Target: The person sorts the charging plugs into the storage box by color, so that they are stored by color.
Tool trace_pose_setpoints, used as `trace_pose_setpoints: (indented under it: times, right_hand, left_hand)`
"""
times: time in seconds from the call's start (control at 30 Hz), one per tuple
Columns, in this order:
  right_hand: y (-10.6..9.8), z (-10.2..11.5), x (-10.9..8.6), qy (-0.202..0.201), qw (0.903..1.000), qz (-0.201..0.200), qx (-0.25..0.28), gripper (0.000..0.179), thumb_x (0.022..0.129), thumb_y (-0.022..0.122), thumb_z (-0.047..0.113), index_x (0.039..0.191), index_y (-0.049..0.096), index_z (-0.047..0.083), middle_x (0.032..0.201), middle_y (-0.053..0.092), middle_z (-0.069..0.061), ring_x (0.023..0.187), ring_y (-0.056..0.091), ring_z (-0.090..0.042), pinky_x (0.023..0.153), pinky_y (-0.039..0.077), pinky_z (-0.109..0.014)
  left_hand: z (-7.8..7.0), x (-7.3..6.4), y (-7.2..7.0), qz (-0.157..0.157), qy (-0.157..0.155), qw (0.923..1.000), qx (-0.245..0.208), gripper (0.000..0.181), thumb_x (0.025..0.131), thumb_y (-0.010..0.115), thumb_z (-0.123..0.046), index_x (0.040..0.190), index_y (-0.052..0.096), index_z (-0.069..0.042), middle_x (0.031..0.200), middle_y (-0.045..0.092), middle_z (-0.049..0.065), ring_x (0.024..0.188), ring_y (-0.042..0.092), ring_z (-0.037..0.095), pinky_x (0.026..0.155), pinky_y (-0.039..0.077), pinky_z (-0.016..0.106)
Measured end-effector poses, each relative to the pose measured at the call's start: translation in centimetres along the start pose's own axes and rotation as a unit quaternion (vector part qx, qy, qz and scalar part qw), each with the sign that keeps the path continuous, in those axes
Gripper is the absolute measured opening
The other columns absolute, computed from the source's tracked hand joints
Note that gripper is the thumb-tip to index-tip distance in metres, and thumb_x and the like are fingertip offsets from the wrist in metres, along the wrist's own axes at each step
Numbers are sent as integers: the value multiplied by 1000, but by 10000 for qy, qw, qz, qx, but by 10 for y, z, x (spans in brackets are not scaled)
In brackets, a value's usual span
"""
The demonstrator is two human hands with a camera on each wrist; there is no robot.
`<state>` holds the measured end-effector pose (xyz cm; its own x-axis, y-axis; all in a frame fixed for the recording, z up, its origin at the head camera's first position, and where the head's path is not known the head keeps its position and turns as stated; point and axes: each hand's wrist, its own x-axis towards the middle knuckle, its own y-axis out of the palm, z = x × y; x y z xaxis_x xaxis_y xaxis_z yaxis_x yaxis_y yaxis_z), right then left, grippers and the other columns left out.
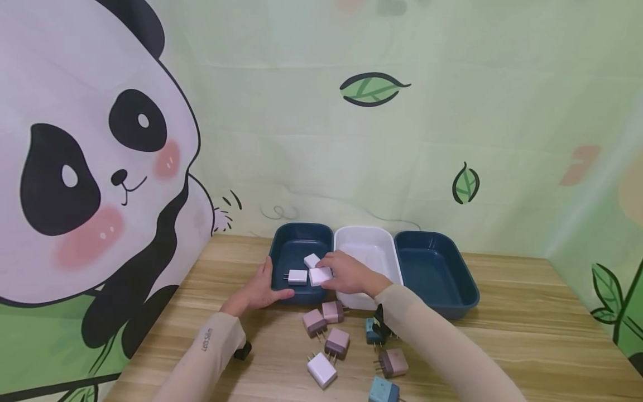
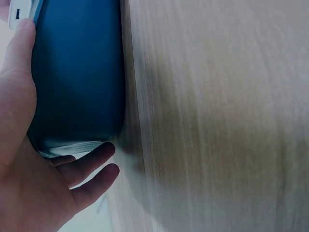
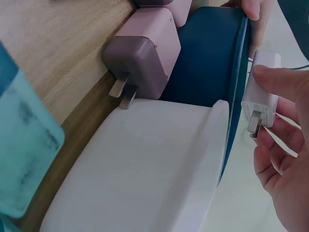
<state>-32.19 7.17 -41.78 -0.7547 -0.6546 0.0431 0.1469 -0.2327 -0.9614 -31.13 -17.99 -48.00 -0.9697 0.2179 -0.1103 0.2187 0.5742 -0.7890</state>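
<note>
My right hand (image 1: 349, 272) pinches a white plug-in charger (image 3: 261, 89) between thumb and fingers, its metal prongs pointing back toward the wrist. The charger is over the left dark blue tray (image 1: 301, 228), near its right side. Two more white chargers, one (image 1: 297, 277) with prongs to the left and another (image 1: 311, 261) behind it, lie in that tray. At the tray's front left corner, my left hand (image 1: 257, 287) rests with its thumb across the front rim and fingers along the outer side. In the left wrist view those fingers (image 2: 91, 166) look extended and spread.
A white tray (image 1: 366, 230) and another dark blue tray (image 1: 437, 268) stand to the right, side by side. In front lie several pink chargers (image 1: 337, 341), a white charger (image 1: 322, 369) and teal ones (image 1: 384, 389). A printed cloth backdrop (image 1: 301, 139) rises behind the wooden table (image 1: 271, 363).
</note>
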Motion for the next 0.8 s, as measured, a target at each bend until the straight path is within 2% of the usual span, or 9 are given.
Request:
trace_pose_setpoints:
  times: [0.23, 0.57, 0.8]
  right_hand:
    - [7, -6, 8, 33, 9999, -4, 109, 41, 85, 72, 25, 123, 63, 11, 120, 59, -7, 106, 52, -20, 94, 44, -34]
    - [10, -7, 13, -291, 9994, 7, 201, 40, 86, 71, 19, 123, 63, 10, 117, 59, -7, 104, 50, -20, 94, 43, -34]
    - [14, -4, 18, -213, 9993, 67, 296, 39, 85, 70, 18, 122, 63, 9, 120, 58, -8, 105, 49, -20, 94, 43, -34]
  left_hand:
    - [1, 0, 0, -45, 31, 10000, 41, 126, 73, 68, -65, 149, -8, 2, 154, 3, 26, 138, 18, 40, 108, 23, 53]
    - [-2, -3, -1, -32, 81, 9999, 62, 126, 73, 68, -65, 148, -7, 3, 153, 3, 28, 138, 19, 41, 108, 23, 53]
    - [-2, -2, -1, -24, 42, 10000, 31, 123, 75, 67, -63, 149, -7, 2, 154, 2, 26, 138, 19, 40, 108, 24, 53]
